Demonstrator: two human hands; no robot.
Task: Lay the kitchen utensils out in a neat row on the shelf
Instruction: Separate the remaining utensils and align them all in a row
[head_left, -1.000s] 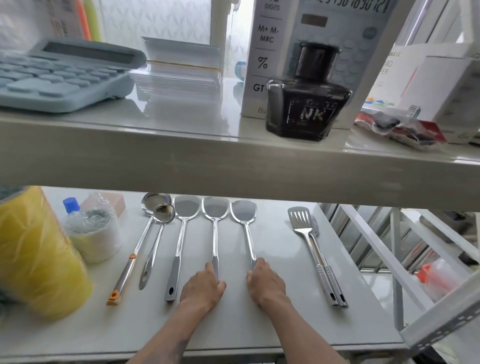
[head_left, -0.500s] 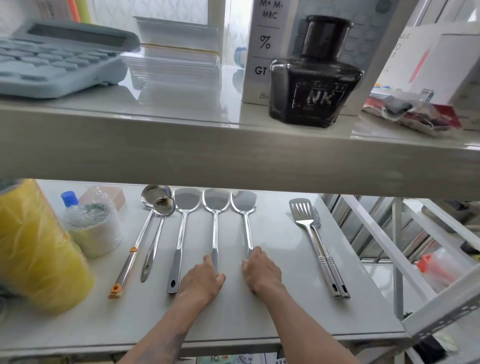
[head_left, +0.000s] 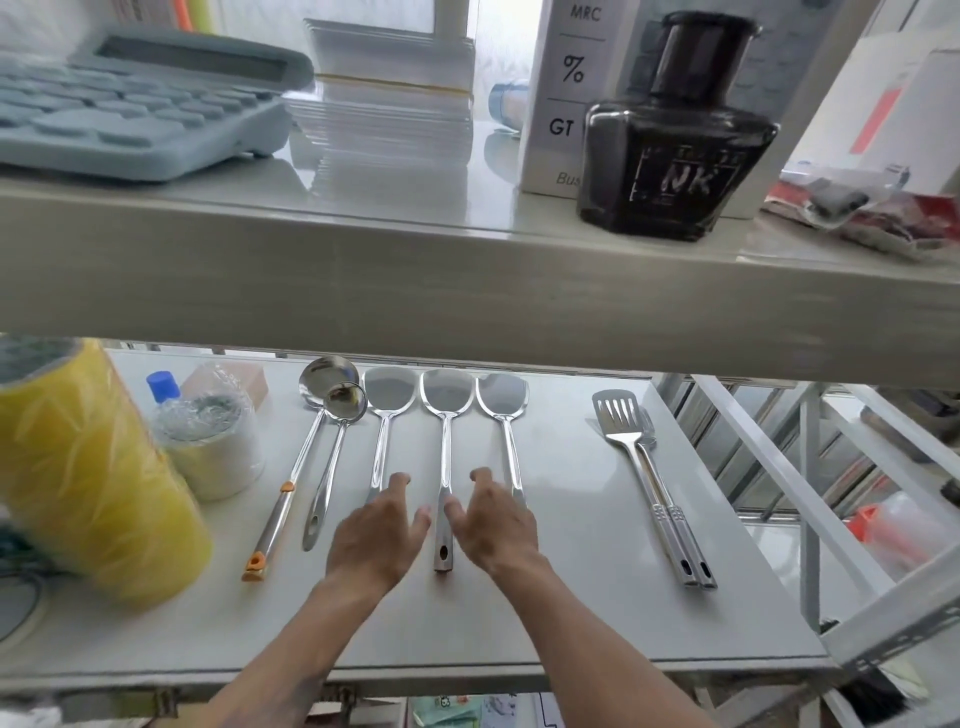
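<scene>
Both spread, empty, the left hand and right hand flanked the middle spatula; a careless nudge risked skewing neighbours toward three o'clock.

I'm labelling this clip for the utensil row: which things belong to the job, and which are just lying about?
Job:
two ladles
three spatulas
slotted turners, stacked, apart on the right
lower shelf
left hand and right hand, open beside the middle handle

Lying about:
calculator
ink bottle
yellow roll
wrapped roll
</scene>
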